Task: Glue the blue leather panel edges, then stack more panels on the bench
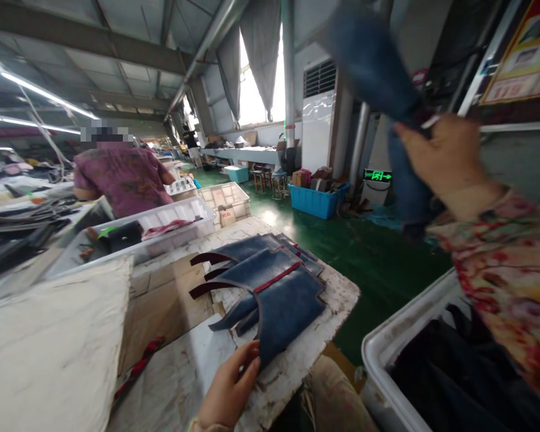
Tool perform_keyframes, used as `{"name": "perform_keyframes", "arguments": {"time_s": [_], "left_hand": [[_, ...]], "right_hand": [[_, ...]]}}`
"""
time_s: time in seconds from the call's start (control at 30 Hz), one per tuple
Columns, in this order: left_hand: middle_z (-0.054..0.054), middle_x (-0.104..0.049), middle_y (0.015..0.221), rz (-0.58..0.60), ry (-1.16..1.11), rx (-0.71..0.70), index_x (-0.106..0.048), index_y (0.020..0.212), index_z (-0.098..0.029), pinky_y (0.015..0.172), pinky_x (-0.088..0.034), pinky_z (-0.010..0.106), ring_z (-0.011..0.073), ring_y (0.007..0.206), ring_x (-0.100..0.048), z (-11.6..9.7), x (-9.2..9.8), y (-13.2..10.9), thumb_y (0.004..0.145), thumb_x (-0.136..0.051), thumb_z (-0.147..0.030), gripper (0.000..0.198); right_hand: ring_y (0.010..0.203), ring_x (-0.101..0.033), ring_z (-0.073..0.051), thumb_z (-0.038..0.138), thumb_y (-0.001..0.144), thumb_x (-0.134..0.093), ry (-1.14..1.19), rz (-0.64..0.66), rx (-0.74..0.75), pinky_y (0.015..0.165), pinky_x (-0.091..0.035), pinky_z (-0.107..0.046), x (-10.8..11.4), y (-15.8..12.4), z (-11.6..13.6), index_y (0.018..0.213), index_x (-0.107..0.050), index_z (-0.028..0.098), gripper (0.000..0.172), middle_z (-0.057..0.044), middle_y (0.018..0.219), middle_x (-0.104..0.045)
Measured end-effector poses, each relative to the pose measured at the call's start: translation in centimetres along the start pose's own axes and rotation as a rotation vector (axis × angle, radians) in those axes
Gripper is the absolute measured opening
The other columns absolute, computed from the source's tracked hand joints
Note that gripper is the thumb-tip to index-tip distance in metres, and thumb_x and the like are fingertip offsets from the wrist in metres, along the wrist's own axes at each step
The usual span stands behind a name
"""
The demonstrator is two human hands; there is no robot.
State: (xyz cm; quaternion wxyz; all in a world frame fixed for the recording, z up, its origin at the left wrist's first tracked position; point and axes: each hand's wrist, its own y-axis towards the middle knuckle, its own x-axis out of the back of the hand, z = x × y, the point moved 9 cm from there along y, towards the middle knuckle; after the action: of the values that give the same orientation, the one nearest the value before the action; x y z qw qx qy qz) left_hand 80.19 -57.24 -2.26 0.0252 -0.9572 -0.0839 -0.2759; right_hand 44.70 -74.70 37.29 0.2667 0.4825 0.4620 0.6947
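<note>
Blue leather-like cut pieces with red strips and dark curved straps lie overlapped on the worktable (171, 390). My left hand (231, 381) is at the near edge of the front blue piece (288, 300), thumb and fingers closed on its edge. Raised at the upper right, my right hand (450, 156) grips another blue piece (378, 72), which sticks up above the fist and hangs below it. Its upper end is blurred. The fingertips of the right hand are partly hidden behind that piece.
A white bin (387, 354) of dark material stands at my right. A long white tray (135, 234) lies beyond the table, near a person in a purple shirt (121, 174). A blue crate (312, 201) rests on the green floor. Cardboard (162, 300) covers part of the table.
</note>
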Motion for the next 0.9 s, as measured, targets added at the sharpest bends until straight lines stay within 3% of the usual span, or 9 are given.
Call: {"name": "perform_keyframes", "arguments": {"time_s": [0.07, 0.13, 0.23, 0.33, 0.4, 0.47, 0.67, 0.8, 0.9], "left_hand": [[0.01, -0.063, 0.112, -0.051, 0.048, -0.04, -0.059, 0.114, -0.017, 0.09, -0.048, 0.034, 0.0216, 0.104, -0.059, -0.6, 0.1, 0.3, 0.082, -0.045, -0.042, 0.043], [0.011, -0.06, 0.118, -0.073, 0.176, -0.118, -0.058, 0.116, -0.017, 0.097, -0.043, 0.039, 0.023, 0.11, -0.055, -0.8, -0.8, 0.6, 0.081, -0.045, -0.036, 0.042], [0.013, -0.053, 0.127, -0.014, 0.421, -0.158, -0.056, 0.121, -0.017, 0.101, -0.039, 0.045, 0.0275, 0.119, -0.047, 0.8, -3.7, 0.9, 0.076, -0.048, -0.026, 0.047], [0.01, -0.043, 0.137, 0.051, 0.612, -0.083, -0.049, 0.129, -0.019, 0.104, -0.033, 0.047, 0.0297, 0.128, -0.036, 4.0, -5.6, 0.9, 0.067, -0.048, -0.012, 0.062], [0.007, -0.037, 0.141, 0.096, 0.671, -0.045, -0.044, 0.133, -0.021, 0.106, -0.031, 0.046, 0.029, 0.132, -0.03, 5.8, -6.2, 0.8, 0.061, -0.045, -0.006, 0.073], [0.006, -0.035, 0.142, 0.129, 0.675, -0.05, -0.041, 0.135, -0.021, 0.106, -0.031, 0.045, 0.0283, 0.133, -0.028, 6.9, -6.5, 0.7, 0.059, -0.043, -0.004, 0.077], [0.011, -0.049, 0.132, -0.046, 0.466, -0.195, -0.056, 0.122, -0.019, 0.102, -0.038, 0.046, 0.0284, 0.123, -0.043, 6.6, -5.0, 0.8, 0.074, -0.047, -0.017, 0.049], [0.013, -0.052, 0.129, -0.224, 0.316, -0.15, -0.055, 0.121, -0.016, 0.102, -0.04, 0.043, 0.024, 0.12, -0.047, 5.4, -1.4, 1.0, 0.086, -0.038, -0.031, 0.042], [0.014, -0.051, 0.129, -0.232, 0.354, -0.111, -0.054, 0.122, -0.015, 0.102, -0.039, 0.044, 0.0252, 0.121, -0.047, 4.9, -0.3, 1.2, 0.084, -0.04, -0.031, 0.044]], "right_hand": [[0.098, -0.058, -0.022, 0.051, 0.09, -0.026, 0.074, 0.082, 0.145, 0.078, -0.042, -0.033, -4.3, -0.7, 7.2, 0.104, -0.06, 0.0, 0.062, -0.015, 0.096, -0.063], [0.097, -0.058, -0.021, 0.029, 0.091, -0.042, 0.143, 0.28, 0.297, 0.08, -0.044, -0.031, -10.0, -4.8, 13.5, 0.118, -0.053, 0.006, 0.036, -0.013, 0.106, -0.06], [0.094, -0.057, -0.02, 0.013, 0.091, -0.036, 0.212, 0.757, 0.438, 0.078, -0.044, -0.029, -19.5, -16.3, 20.2, 0.118, -0.052, 0.015, 0.032, -0.011, 0.103, -0.059], [0.079, -0.06, -0.018, 0.006, 0.082, -0.047, 0.233, 0.983, 0.516, 0.07, -0.045, -0.026, -24.9, -27.2, 24.2, 0.091, -0.063, 0.015, 0.02, -0.008, 0.087, -0.062], [0.081, -0.059, -0.019, 0.004, 0.077, -0.05, 0.232, 1.044, 0.524, 0.068, -0.045, -0.027, -26.8, -31.4, 25.2, 0.092, -0.062, 0.013, 0.022, -0.011, 0.091, -0.061], [0.087, -0.058, -0.022, 0.009, 0.074, -0.055, 0.243, 1.066, 0.531, 0.072, -0.045, -0.03, -27.8, -33.1, 25.4, 0.096, -0.06, 0.012, 0.023, -0.012, 0.097, -0.059], [0.104, -0.049, -0.029, 0.042, 0.069, -0.064, 0.248, 1.069, 0.499, 0.086, -0.038, -0.042, -29.4, -32.4, 22.6, 0.105, -0.057, 0.015, 0.045, -0.012, 0.108, -0.055], [0.104, -0.05, -0.027, 0.027, 0.078, -0.056, 0.225, 1.076, 0.437, 0.084, -0.039, -0.04, -30.1, -32.6, 21.3, 0.109, -0.055, 0.016, 0.033, -0.013, 0.107, -0.057], [0.101, -0.053, -0.024, 0.014, 0.078, -0.051, 0.258, 1.075, 0.452, 0.084, -0.039, -0.037, -29.9, -32.4, 22.2, 0.105, -0.057, 0.017, 0.028, -0.011, 0.102, -0.06]]}}
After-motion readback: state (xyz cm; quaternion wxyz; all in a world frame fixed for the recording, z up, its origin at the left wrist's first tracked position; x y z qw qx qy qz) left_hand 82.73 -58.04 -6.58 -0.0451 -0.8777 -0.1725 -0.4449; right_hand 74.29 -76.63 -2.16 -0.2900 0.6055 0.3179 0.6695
